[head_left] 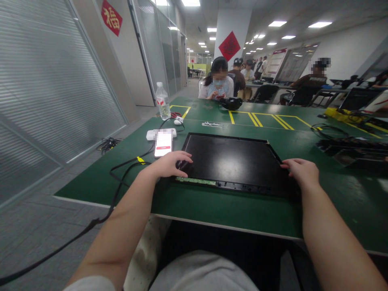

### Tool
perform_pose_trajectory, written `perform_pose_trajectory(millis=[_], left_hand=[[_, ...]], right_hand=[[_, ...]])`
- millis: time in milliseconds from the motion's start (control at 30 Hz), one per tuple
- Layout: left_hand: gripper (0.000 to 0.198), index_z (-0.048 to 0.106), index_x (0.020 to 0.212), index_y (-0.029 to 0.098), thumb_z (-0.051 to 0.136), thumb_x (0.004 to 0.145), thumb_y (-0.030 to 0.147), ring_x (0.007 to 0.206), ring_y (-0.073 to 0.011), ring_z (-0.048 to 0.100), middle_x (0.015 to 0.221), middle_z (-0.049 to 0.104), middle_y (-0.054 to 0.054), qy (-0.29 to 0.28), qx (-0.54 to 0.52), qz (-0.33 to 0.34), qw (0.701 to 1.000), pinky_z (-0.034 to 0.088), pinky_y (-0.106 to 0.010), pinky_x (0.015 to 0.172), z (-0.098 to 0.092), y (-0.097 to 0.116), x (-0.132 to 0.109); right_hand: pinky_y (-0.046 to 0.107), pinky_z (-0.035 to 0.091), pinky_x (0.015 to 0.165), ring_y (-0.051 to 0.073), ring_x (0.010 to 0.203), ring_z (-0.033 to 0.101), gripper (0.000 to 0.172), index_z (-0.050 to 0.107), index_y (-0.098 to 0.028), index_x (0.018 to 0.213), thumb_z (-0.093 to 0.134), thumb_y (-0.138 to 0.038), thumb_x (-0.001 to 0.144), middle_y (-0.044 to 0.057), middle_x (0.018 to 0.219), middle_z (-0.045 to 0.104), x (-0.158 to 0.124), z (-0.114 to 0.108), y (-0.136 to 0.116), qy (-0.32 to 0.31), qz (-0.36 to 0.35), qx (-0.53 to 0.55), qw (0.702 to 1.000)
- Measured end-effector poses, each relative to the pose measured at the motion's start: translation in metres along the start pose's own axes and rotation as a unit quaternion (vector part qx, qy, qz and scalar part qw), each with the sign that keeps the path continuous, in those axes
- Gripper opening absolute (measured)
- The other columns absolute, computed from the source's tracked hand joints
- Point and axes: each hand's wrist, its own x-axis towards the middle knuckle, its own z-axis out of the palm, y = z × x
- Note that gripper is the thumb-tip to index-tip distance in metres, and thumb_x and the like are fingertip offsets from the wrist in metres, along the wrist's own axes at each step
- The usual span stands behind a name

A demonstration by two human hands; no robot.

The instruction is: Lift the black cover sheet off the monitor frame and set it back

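A black flat display panel (230, 159) lies face up on the green table in front of me. A thin green circuit strip (197, 181) runs along the left part of its near edge. My left hand (171, 163) rests at the panel's near left corner, thumb and fingers apart over the edge. At the right side, my right hand (303, 171) has its fingers closed on the panel's rim; some of its fingertips are hidden. A lit smartphone (163, 143) lies just beyond my left hand, by a white object (150, 134).
On the green table (97, 184), a water bottle (163, 102) stands far left and a black cable (112, 202) hangs over the left edge. Dark frame parts (351, 149) lie at the right. Across the table sits a person (218, 81) behind a black object (230, 104).
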Motion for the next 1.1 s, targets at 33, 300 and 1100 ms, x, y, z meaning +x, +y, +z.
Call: perform_pose_trajectory(millis=[33, 300, 1100], left_hand=[[0.057, 0.082, 0.124, 0.024, 0.089, 0.078, 0.057, 0.136, -0.0352, 0.067, 0.150, 0.070, -0.016, 0.003, -0.001, 0.004, 1.000, 0.051, -0.049, 0.117, 0.000, 0.000, 0.000], [0.048, 0.084, 0.114, 0.025, 0.089, 0.078, 0.055, 0.129, -0.0327, 0.072, 0.143, 0.075, -0.014, 0.011, 0.000, 0.015, 1.000, 0.053, -0.046, 0.113, 0.001, 0.002, 0.001], [0.041, 0.082, 0.109, 0.025, 0.086, 0.077, 0.051, 0.118, -0.0300, 0.076, 0.131, 0.081, -0.010, 0.012, -0.012, 0.014, 1.000, 0.055, -0.044, 0.111, 0.001, 0.003, 0.002]], right_hand=[[0.034, 0.048, 0.053, 0.017, 0.050, 0.055, 0.013, 0.080, -0.022, 0.081, 0.068, -0.027, 0.078, 0.008, 0.086, 0.082, 0.001, 0.000, 0.000, 0.000, 0.001, 0.000, 1.000], [0.035, 0.049, 0.054, 0.019, 0.050, 0.057, 0.011, 0.078, -0.025, 0.076, 0.068, -0.029, 0.077, 0.006, 0.082, 0.081, 0.003, 0.001, 0.003, 0.006, -0.013, -0.004, 1.000], [0.030, 0.043, 0.047, 0.017, 0.049, 0.056, 0.017, 0.080, -0.022, 0.080, 0.067, -0.031, 0.074, 0.009, 0.081, 0.081, 0.006, 0.006, 0.010, 0.018, -0.024, 0.024, 0.999]])
